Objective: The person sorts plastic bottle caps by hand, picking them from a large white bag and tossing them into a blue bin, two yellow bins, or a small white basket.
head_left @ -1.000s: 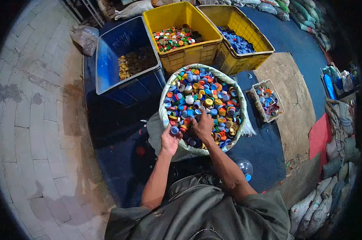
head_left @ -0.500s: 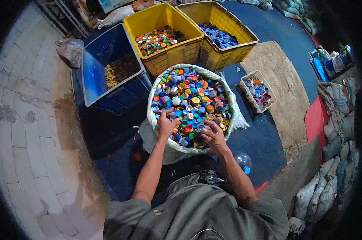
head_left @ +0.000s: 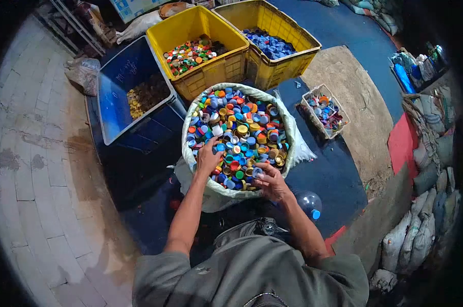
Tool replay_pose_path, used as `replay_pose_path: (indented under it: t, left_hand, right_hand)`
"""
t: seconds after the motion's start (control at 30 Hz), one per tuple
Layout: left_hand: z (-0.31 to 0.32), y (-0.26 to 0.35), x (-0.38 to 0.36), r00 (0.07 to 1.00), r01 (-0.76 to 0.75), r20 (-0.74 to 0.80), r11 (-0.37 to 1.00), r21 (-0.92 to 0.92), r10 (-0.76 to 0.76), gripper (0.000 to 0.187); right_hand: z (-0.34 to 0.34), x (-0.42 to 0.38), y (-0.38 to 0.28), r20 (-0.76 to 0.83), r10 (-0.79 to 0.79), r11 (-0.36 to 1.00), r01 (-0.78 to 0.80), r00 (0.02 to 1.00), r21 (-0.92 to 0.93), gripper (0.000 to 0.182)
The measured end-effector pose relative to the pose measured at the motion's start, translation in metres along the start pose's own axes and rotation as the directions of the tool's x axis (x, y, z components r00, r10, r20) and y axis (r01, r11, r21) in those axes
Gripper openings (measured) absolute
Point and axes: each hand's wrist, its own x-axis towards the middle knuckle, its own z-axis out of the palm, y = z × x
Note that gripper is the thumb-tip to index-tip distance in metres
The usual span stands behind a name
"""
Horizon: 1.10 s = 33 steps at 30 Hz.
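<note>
A round, pale-rimmed sack (head_left: 291, 125) holds a heap of mixed coloured bottle caps (head_left: 236, 115). Over its near left part, my left hand (head_left: 208, 158) reaches in with fingers apart, fingertips just below a white cap (head_left: 217, 131). My right hand (head_left: 273, 183) is at the near right rim, its thumb and fingers closed round a clear, pale cap (head_left: 257, 172). Loose caps lie beneath both hands.
Beyond the sack stand a blue bin (head_left: 112, 105), a yellow bin (head_left: 211, 69) of mixed caps and another yellow bin (head_left: 280, 69) of blue caps. A small basket (head_left: 332, 132) is right; a clear bottle (head_left: 309, 202) lies near my right forearm.
The view has shifted slightly. My left hand has moved a little farther forward over the caps, towards the white one. My right hand has drawn slightly back towards the near rim, still with the clear cap.
</note>
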Motion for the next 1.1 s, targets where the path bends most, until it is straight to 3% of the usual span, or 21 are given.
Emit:
replay_pose_path:
  t: [0.13, 0.2, 0.3, 0.33, 0.4, 0.47, 0.5, 0.57, 0.6, 0.63, 0.73, 0.77, 0.87, 0.9, 1.0, 1.1]
  left_hand:
    - [-0.001, 0.000, -0.004, 0.996, 0.063, -0.058, 0.997, -0.033, -0.065, 0.058]
    - [-0.001, -0.003, -0.009, 0.988, 0.101, -0.111, 0.994, -0.031, -0.103, 0.058]
    - [0.005, -0.009, -0.020, 0.954, 0.206, -0.136, 0.917, -0.343, -0.266, 0.050]
    - [0.002, -0.006, -0.025, 0.922, 0.309, -0.036, 0.789, -0.530, -0.385, 0.048]
    - [-0.008, 0.004, -0.037, 0.820, 0.470, 0.222, 0.399, -0.787, -0.528, 0.043]
    - [-0.013, 0.013, -0.050, 0.823, 0.408, 0.255, 0.218, -0.887, -0.507, 0.034]
    - [-0.016, 0.015, -0.056, 0.821, 0.397, 0.286, 0.133, -0.908, -0.494, 0.033]
    - [-0.019, 0.018, -0.065, 0.792, 0.387, 0.332, 0.000, -0.922, -0.513, 0.028]
    - [-0.020, 0.019, -0.069, 0.791, 0.382, 0.326, 0.003, -0.924, -0.518, 0.029]
    - [-0.020, 0.020, -0.073, 0.790, 0.378, 0.319, 0.006, -0.926, -0.524, 0.030]
    - [-0.019, 0.021, -0.083, 0.784, 0.367, 0.294, 0.026, -0.930, -0.546, 0.031]
    - [-0.018, 0.021, -0.086, 0.781, 0.370, 0.292, 0.032, -0.928, -0.552, 0.031]
    - [-0.015, 0.018, -0.093, 0.764, 0.388, 0.304, 0.029, -0.921, -0.569, 0.035]
    - [-0.015, 0.019, -0.095, 0.758, 0.389, 0.307, 0.022, -0.921, -0.576, 0.036]
    - [-0.011, 0.018, -0.099, 0.739, 0.389, 0.316, -0.007, -0.921, -0.595, 0.032]
    - [-0.008, 0.015, -0.102, 0.737, 0.377, 0.318, -0.029, -0.926, -0.597, 0.026]
  right_hand:
    - [-0.014, 0.014, 0.008, 0.202, -0.001, 0.992, -0.025, 0.979, 0.128, 0.034]
    - [-0.014, 0.019, 0.010, 0.181, 0.004, 0.978, -0.042, 0.984, 0.205, 0.029]
    - [0.000, 0.024, 0.006, 0.042, 0.039, 0.980, -0.046, 0.998, 0.192, 0.021]
    - [0.003, 0.026, 0.005, -0.023, 0.052, 0.985, -0.048, 0.998, 0.166, 0.018]
    - [-0.001, 0.042, 0.009, -0.106, -0.002, 0.997, -0.005, 0.994, -0.073, 0.020]
    - [0.002, 0.051, 0.007, -0.163, -0.065, 0.930, 0.000, 0.984, -0.367, 0.022]
    - [0.015, 0.053, -0.001, -0.188, -0.072, 0.908, -0.014, 0.979, -0.419, 0.027]
    - [0.005, 0.076, 0.005, -0.105, -0.322, 0.602, 0.118, 0.941, -0.790, 0.027]
    - [0.009, 0.084, 0.002, -0.020, -0.423, 0.384, 0.160, 0.906, -0.909, 0.027]
    - [0.014, 0.091, -0.001, 0.008, -0.430, 0.325, 0.164, 0.903, -0.931, 0.028]
    - [0.040, 0.100, -0.005, -0.023, -0.411, 0.285, 0.104, 0.911, -0.953, 0.024]
    - [0.032, 0.112, 0.003, 0.088, -0.466, 0.228, 0.215, 0.881, -0.950, 0.020]
    - [0.033, 0.127, 0.011, 0.175, -0.454, 0.128, 0.259, 0.874, -0.957, 0.019]
    - [0.032, 0.133, 0.012, 0.219, -0.445, 0.144, 0.311, 0.868, -0.939, 0.019]
    - [0.029, 0.138, 0.018, 0.230, -0.432, 0.075, 0.288, 0.872, -0.955, 0.018]
    - [0.027, 0.141, 0.020, 0.218, -0.426, 0.087, 0.280, 0.878, -0.956, 0.018]
